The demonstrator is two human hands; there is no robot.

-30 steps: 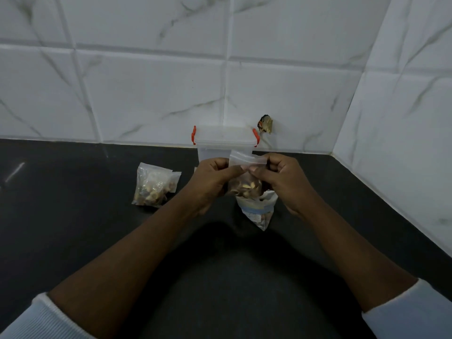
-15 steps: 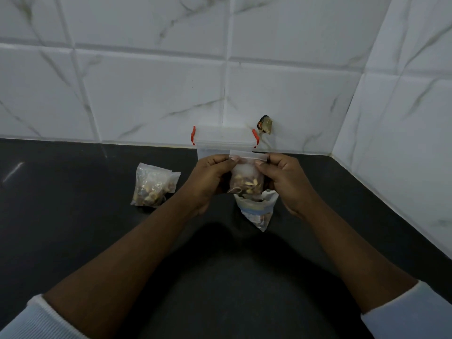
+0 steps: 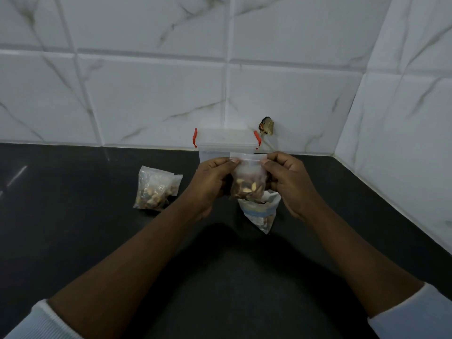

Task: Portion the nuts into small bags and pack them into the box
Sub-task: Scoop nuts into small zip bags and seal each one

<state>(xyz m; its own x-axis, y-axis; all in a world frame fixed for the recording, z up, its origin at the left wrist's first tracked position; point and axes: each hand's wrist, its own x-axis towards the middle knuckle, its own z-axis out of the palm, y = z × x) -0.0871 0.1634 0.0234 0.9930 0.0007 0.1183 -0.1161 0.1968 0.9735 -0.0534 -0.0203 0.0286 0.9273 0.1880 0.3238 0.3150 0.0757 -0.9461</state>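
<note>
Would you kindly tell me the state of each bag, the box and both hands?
small bag, held up, nuts inside.
left hand, pinches its top edge.
right hand, pinches its top edge.
filled bags, lying on counter.
large bag, on counter, partly hidden.
box, lid on.

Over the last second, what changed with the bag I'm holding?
Your right hand slid rightward along the top strip of the small bag, away from the left hand, and the strip straightened. Both hands still pinch it. The filled bags, large bag and box stayed put.
</note>
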